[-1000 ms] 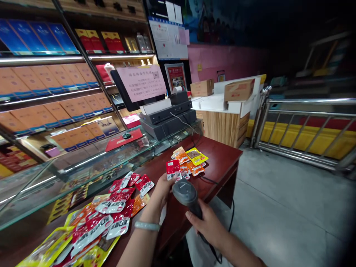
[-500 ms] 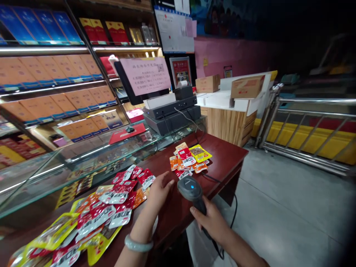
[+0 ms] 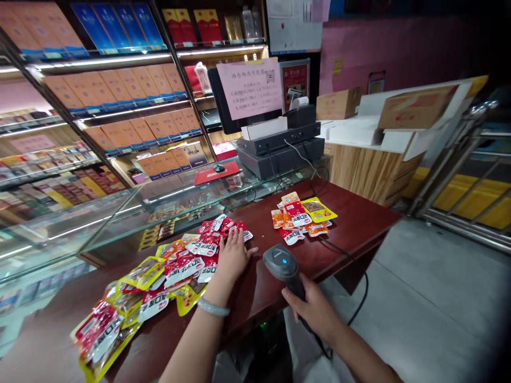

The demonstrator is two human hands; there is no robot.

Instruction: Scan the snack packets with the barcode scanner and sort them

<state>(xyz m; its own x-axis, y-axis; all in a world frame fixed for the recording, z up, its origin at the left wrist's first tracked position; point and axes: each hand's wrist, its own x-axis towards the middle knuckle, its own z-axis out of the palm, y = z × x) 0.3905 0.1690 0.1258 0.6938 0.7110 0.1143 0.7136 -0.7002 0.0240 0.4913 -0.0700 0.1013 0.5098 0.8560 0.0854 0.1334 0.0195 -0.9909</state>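
My right hand (image 3: 313, 306) is wrapped round the handle of a dark barcode scanner (image 3: 280, 261) with a lit blue light, its cable hanging below. My left hand (image 3: 235, 255), fingers spread, lies at the right end of a large pile of snack packets (image 3: 183, 268) in red, white, yellow and orange. The fingertips reach over a red snack packet (image 3: 244, 232) there; whether they press on it I cannot tell. A smaller heap of snack packets (image 3: 295, 215) lies farther right on the dark red table (image 3: 259, 303), beyond the scanner.
Behind the table runs a glass display counter (image 3: 191, 207) bearing a cash register (image 3: 275, 157) and a screen with a pink sign (image 3: 251, 88). Shelves of boxes (image 3: 115, 88) rise at the left. Cardboard boxes (image 3: 415, 106) and a metal railing (image 3: 455, 175) stand at the right.
My left hand has moved from bare table onto the edge of the large packet pile, its fingers spreading. The scanner stays in my right hand. The view has turned left and down.
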